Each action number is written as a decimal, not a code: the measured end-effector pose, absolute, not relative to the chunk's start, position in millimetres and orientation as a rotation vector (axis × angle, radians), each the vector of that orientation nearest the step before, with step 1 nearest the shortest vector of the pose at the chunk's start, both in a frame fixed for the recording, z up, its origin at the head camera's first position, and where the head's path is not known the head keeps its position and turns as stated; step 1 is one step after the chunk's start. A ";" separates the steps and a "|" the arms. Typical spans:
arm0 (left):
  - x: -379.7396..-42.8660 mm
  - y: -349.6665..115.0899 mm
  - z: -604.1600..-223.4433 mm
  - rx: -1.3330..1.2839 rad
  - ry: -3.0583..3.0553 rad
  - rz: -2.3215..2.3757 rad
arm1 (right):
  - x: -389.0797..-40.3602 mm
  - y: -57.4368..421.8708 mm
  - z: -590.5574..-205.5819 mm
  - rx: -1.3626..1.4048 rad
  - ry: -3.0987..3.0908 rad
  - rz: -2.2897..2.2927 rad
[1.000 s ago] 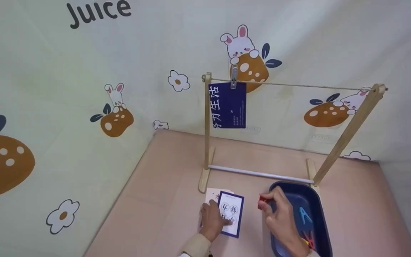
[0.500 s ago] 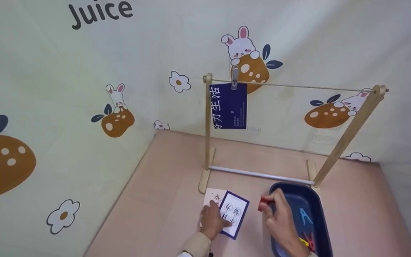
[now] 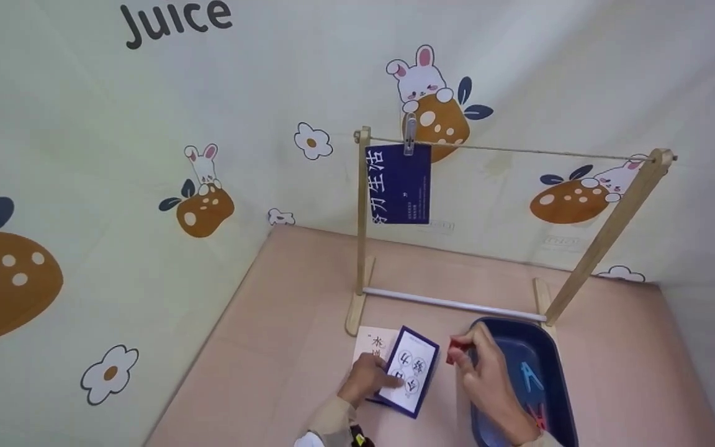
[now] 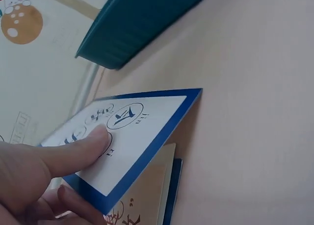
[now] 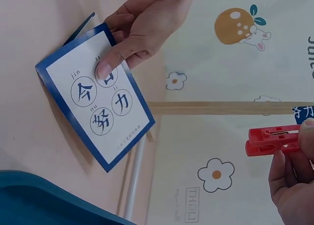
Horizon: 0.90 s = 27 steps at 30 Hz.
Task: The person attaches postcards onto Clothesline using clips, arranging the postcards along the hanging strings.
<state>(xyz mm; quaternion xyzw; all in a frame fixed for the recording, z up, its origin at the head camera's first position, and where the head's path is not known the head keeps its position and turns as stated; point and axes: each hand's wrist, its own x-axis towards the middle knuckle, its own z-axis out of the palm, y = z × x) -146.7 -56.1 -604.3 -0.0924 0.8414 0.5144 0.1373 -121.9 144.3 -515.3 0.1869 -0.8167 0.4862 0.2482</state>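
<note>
So, nearest stuff first: two hands, both busy, at the bottom of the head view. The left hand [image 3: 370, 375], bottom centre, has one blue-bordered card [image 3: 408, 372] pinched, thumb flat on the white face and fingers underneath. That card is tilted, and it's got four circled characters on it. Partly under it is one cream card [image 3: 373, 338] with reddish-brown writing. The left wrist view shows a blue edge just behind the cream one, but I can't tell if that's a separate card.

Right hand [image 3: 488, 379], lower right of centre, is pinching one red clothespin [image 3: 455, 351] between thumb and fingers, just beside the blue-bordered card but apart from it. Below that hand is one dark blue tray [image 3: 512, 344], and I count two pegs in it: a light blue peg [image 3: 530, 377] and a red peg [image 3: 537, 415] partly hidden by the wrist.

Further back there's one wooden rack: two posts, one pale rod [image 3: 457, 304] low down, one string [image 3: 519, 149] across the top. One clear peg [image 3: 409, 133] holds one navy card [image 3: 400, 186] at the string's left end.

Surface is a plain pinkish tabletop [image 3: 252, 347]. Behind it, a pale printed wall covering [image 3: 258, 74] with three rabbits, four orange fruits, four flowers, and "Juice" upper left.
</note>
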 end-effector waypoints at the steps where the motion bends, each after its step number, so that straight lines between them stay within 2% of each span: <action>1: -147.2 -56.3 -604.1 -0.267 2.421 1.498 | -122.7 144.3 -515.1 0.518 -2.221 1.333; 17: -165.4 -62.2 -578.4 -0.165 2.300 1.593 | -142.0 152.3 -489.3 0.693 -2.248 1.300; 21: -177.2 -58.3 -558.4 -0.099 2.314 1.610 | -149.8 157.5 -469.5 0.697 -2.263 1.301; 27: -191.2 -48.8 -525.7 -0.004 2.319 1.619 | -153.3 161.6 -418.3 0.621 -2.376 1.356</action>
